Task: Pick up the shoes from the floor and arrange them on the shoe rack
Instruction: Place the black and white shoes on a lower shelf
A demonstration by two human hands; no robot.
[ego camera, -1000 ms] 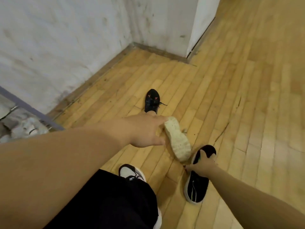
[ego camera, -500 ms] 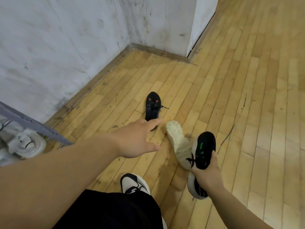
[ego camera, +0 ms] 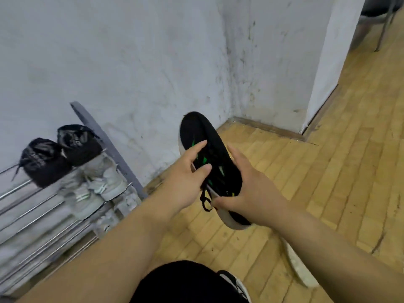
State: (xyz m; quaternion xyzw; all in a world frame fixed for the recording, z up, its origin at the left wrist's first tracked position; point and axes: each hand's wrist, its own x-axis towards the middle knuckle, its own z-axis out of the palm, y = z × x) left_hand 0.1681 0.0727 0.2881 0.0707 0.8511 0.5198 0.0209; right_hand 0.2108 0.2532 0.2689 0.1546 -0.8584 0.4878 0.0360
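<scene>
Black shoe [ego camera: 205, 136] with green marks is held off the floor, toe pointing away. The right hand [ego camera: 251, 189] grips its heel end and the left hand [ego camera: 185, 178] pinches its near side, thumb on the laces. Left of the grip stands the shoe rack [ego camera: 102, 136], bearing a black pair [ego camera: 61, 152] and a grey pair [ego camera: 96, 184]. Another shoe [ego camera: 299, 265] lies on the floor under the right forearm.

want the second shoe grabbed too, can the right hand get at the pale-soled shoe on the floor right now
Probably not yet: the right hand grips the black shoe, with the left hand on it too. The pale-soled shoe lies under the right forearm.
</scene>
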